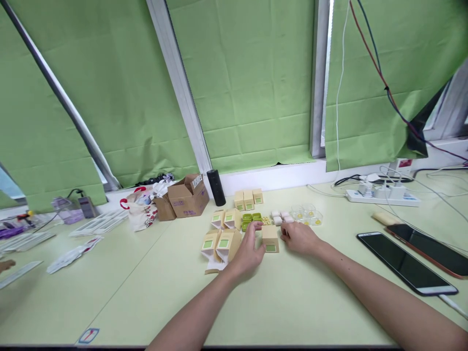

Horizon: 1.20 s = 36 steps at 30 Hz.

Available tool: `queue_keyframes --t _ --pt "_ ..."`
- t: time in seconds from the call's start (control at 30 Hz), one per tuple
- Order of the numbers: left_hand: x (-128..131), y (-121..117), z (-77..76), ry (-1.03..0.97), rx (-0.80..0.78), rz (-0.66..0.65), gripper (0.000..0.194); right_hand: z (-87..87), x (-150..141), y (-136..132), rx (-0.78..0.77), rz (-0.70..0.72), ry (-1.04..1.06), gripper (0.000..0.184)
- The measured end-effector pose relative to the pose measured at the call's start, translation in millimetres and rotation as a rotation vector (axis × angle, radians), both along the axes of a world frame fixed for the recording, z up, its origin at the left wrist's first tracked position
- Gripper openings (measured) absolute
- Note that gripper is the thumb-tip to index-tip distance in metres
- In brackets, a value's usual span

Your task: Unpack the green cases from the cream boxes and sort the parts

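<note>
A small closed kraft cardboard box [269, 238] with a green label stands on the table before me. My left hand [247, 251] steadies its left side, thumb near the front and index finger towards the back. Close to the box's right side is my right hand [299, 238], fingers curled together; what they hold, if anything, is hidden. Left of the box stand several open kraft boxes [224, 243] with green labels. Behind my hands lie green square cups [247, 217], small yellow pieces [266, 220], white blocks [278, 219] and clear cups [309, 213] with yellow spots.
Three closed kraft boxes [248, 200] stand farther back, near a black cylinder [216, 187] and a brown carton [188, 196]. Phones [405, 261] and a power strip [382, 196] with cables occupy the right. White trays [98, 223] and another person's hand [6, 265] are at left.
</note>
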<state>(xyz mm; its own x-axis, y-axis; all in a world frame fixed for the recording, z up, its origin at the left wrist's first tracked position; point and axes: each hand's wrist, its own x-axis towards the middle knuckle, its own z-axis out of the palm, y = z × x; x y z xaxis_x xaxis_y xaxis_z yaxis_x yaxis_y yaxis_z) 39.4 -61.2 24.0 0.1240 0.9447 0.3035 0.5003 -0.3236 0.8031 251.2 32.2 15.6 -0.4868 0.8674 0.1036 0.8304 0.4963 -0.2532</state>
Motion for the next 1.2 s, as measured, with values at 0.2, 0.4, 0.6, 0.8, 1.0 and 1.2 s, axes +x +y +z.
queue_keyframes --t 0.2,0.4,0.6,0.8,1.0,1.2 --pt "-1 20 -27.9 -0.2 -0.004 0.058 0.066 9.0 13 1 -0.104 0.134 0.056 0.014" --pt "-6 27 -33.6 -0.127 -0.026 0.073 0.069 7.3 17 2 -0.258 0.324 0.283 0.029" --pt "-4 22 -24.7 -0.067 -0.035 0.147 0.063 4.1 15 4 -0.22 0.303 0.281 0.023" --pt "-6 25 -26.5 -0.066 0.011 0.195 0.047 -2.2 15 9 -0.21 0.305 0.36 0.017" --pt "-8 24 -29.2 -0.003 0.045 0.217 0.035 -11.3 12 14 -0.169 0.277 0.409 0.017" --pt "-7 20 -25.4 0.087 0.061 0.266 0.032 -10.5 11 13 -0.115 0.309 0.45 0.022"
